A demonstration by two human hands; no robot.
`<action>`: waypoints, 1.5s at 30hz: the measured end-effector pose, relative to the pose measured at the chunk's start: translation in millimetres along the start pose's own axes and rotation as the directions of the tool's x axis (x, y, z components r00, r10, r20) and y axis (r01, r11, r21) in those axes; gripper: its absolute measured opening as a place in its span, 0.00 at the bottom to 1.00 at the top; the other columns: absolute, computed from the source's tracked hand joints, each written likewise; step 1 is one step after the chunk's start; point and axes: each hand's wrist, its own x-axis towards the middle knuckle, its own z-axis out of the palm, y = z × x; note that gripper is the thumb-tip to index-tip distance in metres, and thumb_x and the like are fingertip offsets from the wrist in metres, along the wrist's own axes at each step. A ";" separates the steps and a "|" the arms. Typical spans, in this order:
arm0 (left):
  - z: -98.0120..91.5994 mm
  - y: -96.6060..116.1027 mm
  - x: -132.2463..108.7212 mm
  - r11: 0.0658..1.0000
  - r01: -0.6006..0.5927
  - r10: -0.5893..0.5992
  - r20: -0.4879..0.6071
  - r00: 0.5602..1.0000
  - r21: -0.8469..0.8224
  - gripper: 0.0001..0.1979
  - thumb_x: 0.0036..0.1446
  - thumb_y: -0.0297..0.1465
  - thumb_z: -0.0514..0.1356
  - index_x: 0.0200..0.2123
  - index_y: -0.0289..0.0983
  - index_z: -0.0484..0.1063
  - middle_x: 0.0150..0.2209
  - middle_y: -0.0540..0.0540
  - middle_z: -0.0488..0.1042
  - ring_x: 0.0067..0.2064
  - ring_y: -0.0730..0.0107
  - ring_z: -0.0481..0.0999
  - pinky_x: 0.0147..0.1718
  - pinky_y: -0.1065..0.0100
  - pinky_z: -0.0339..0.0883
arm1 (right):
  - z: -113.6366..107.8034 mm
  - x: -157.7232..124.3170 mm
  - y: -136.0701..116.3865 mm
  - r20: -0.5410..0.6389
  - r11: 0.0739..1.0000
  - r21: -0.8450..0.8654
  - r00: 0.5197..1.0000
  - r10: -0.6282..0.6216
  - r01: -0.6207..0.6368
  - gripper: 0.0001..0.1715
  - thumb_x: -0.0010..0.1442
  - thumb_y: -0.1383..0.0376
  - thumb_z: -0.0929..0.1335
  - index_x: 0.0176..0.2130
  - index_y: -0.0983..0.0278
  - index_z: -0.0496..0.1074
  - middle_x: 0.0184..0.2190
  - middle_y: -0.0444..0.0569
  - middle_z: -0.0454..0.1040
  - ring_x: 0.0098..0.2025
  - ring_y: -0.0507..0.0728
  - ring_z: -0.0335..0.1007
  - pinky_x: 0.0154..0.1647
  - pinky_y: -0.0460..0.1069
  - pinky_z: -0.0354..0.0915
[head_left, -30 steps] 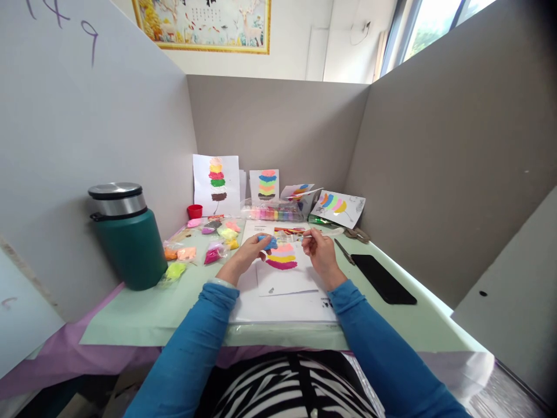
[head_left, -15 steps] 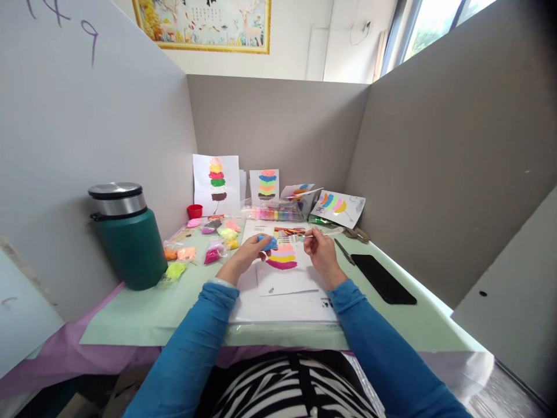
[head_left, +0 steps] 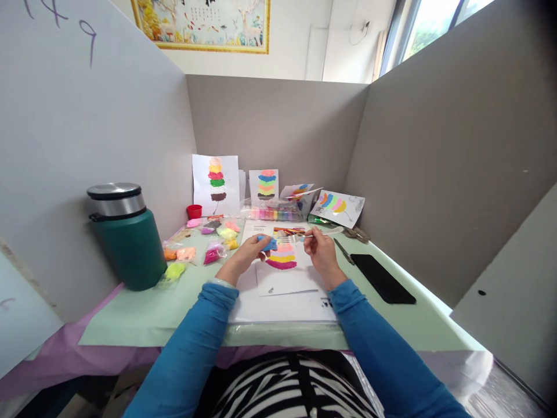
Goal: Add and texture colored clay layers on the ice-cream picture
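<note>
The left hand (head_left: 249, 253) curls closed round blue clay (head_left: 270, 244), the right hand (head_left: 321, 251) tightly pinches a fork (head_left: 287, 238) beside it over the sheet (head_left: 289, 283), and I'd worry a slack pinch could gouge the bands (head_left: 281, 265).

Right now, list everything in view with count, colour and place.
Bottle: one, green, left
Cup: one, red, back left
Bags: several, mixed colours, left
Clear packet: one, multicoloured, back middle
Striped pictures: several, multicoloured, back
Striped paper: one, white, middle
Slab: one, black, right
Thin tool: one, dark, beside slab
Framed picture: one, gold, far wall
Window: one, whitish, top right
Tabletop: one, pale green, below
Cloth: one, purple, below tabletop
Partitions: several, grey, around tabletop
Lump: one, blue, middle
Fork: one, whitish, right of lump
Left hand: one, blue-sleeved, holding lump
Right hand: one, blue-sleeved, holding fork
</note>
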 end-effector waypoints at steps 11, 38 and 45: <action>-0.6 -2.2 1.9 1.000 0.005 -0.005 -0.003 1.000 -0.013 0.21 0.55 0.50 0.59 0.31 0.35 0.70 0.30 0.46 0.73 0.27 0.73 0.67 0.29 0.67 0.61 | 1.4 -0.9 -1.0 0.066 1.000 0.013 0.998 0.004 -0.005 0.24 0.49 0.45 0.72 0.25 0.63 0.70 0.13 0.40 0.66 0.13 0.46 0.54 0.13 0.44 0.47; -1.0 -3.4 3.6 0.998 0.015 -0.016 -0.025 1.000 -0.055 0.21 0.57 0.49 0.59 0.30 0.35 0.69 0.27 0.47 0.71 0.25 0.74 0.66 0.28 0.68 0.61 | 0.5 -1.3 -2.8 0.095 0.999 0.047 0.995 -0.015 0.010 0.26 0.48 0.43 0.73 0.26 0.64 0.72 0.14 0.41 0.67 0.15 0.46 0.55 0.15 0.43 0.48; -3.4 -8.3 6.3 0.997 0.013 -0.016 -0.034 0.999 -0.077 0.20 0.57 0.48 0.59 0.31 0.35 0.69 0.26 0.47 0.70 0.25 0.74 0.67 0.28 0.68 0.61 | -0.6 -1.2 -2.0 0.073 0.999 0.007 0.997 -0.035 0.034 0.26 0.49 0.44 0.73 0.25 0.64 0.72 0.14 0.41 0.66 0.14 0.46 0.55 0.15 0.44 0.49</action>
